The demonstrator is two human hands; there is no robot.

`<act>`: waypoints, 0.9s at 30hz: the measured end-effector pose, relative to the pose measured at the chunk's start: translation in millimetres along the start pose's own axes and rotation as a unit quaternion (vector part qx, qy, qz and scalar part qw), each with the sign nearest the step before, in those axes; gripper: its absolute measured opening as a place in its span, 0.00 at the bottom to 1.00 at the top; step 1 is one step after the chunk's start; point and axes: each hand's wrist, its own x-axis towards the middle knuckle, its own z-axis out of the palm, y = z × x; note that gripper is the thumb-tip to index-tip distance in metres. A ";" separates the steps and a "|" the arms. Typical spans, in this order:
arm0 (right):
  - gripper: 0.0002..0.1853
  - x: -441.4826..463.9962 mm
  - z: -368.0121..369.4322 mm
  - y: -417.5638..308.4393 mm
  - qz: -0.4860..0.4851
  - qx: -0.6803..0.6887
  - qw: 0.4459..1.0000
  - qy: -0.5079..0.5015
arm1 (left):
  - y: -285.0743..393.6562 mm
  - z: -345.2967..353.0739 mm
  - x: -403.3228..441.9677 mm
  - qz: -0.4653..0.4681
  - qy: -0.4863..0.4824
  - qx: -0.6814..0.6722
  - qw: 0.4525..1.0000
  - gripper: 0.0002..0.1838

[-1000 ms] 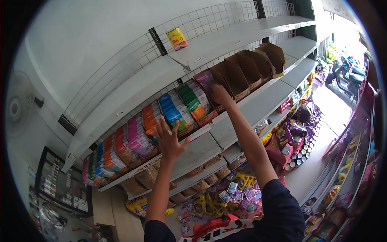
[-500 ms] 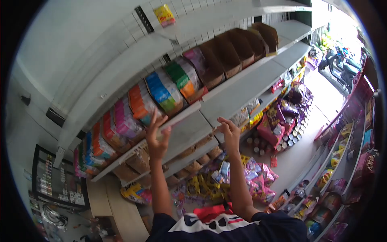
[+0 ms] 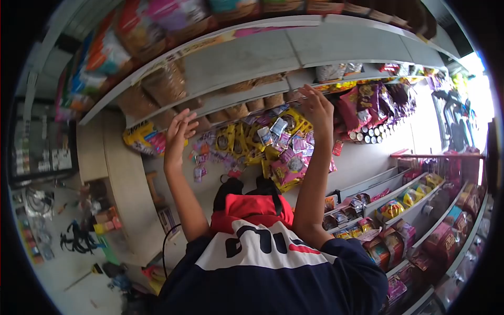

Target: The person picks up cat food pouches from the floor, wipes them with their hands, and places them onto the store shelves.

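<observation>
My left hand [image 3: 179, 132] is raised in front of the lower shelf, its fingers spread and nothing visible in them. My right hand [image 3: 319, 109] is up at the right, fingers stretched toward the left; its thumb side is partly hidden. Neither hand appears to touch the goods. Between and beyond them, a pile of yellow packs [image 3: 226, 139] and small light-coloured pouches [image 3: 279, 126] lies on the floor. A pink bag [image 3: 283, 170] is at the near side of the pile. Clear bags of brown pellets [image 3: 169, 83] stand on the lower shelf behind my left hand.
A long grey shelf [image 3: 241, 50] crosses the view, with colourful bags [image 3: 178, 16] above it. Dark purple bags [image 3: 366, 102] and cans [image 3: 374, 135] stand at the right. A stocked rack [image 3: 404, 207] is near right; a wooden counter [image 3: 123, 184] is at the left.
The view has tilted down and turned, so the shelves sit higher and more of my shirt shows. My hands have moved farther apart, and my right hand's fingers look more extended.
</observation>
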 end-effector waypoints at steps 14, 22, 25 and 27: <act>0.21 -72.2 167.6 40.6 0.022 -0.140 0.983 -0.114 | -32.6 -135.6 -57.7 -0.014 0.021 -0.032 0.999 0.31; 0.20 -150.4 301.6 133.7 0.055 -0.163 0.966 -0.195 | -94.5 -296.8 -117.7 -0.043 0.124 -0.121 0.984 0.30; 0.19 -195.5 350.9 160.7 0.086 -0.202 0.932 -0.289 | -102.3 -351.5 -139.3 -0.016 0.168 -0.151 0.974 0.28; 0.19 -202.5 388.3 164.9 0.066 -0.239 0.892 -0.377 | -98.8 -381.2 -149.2 0.008 0.169 -0.168 0.971 0.27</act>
